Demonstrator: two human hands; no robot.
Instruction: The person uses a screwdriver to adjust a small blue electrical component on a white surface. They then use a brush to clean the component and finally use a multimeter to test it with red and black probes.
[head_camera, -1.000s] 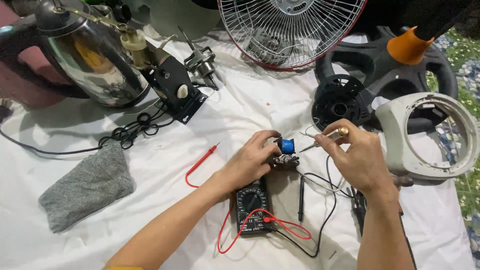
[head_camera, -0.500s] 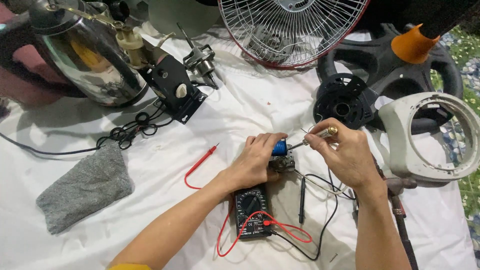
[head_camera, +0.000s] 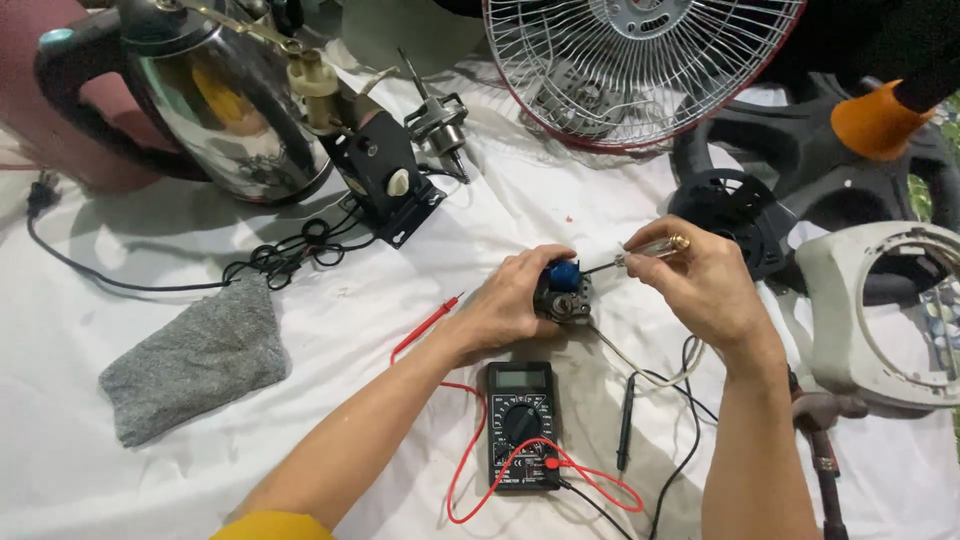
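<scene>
My left hand (head_camera: 515, 300) grips a small dark switch part with a blue knob (head_camera: 562, 285), resting on the white cloth (head_camera: 330, 330). My right hand (head_camera: 700, 285) holds a thin clear-handled screwdriver (head_camera: 645, 250) with a brass end, its tip against the blue knob. Grey wires run from the part toward my right wrist. Below the hands lies a black multimeter (head_camera: 520, 425) with red and black leads; the red probe (head_camera: 425, 325) lies left of my left hand, the black probe (head_camera: 625, 435) right of the meter.
A steel kettle (head_camera: 225, 110) and a black bracket assembly (head_camera: 385, 180) stand at the back left. A fan grille (head_camera: 630, 65) sits at the back, a black motor housing (head_camera: 730, 215) and white fan ring (head_camera: 890, 320) to the right. A grey rag (head_camera: 195, 360) lies left.
The view has drifted slightly. My right hand has shifted the screwdriver a little while both hands stay on the blue-knobbed part.
</scene>
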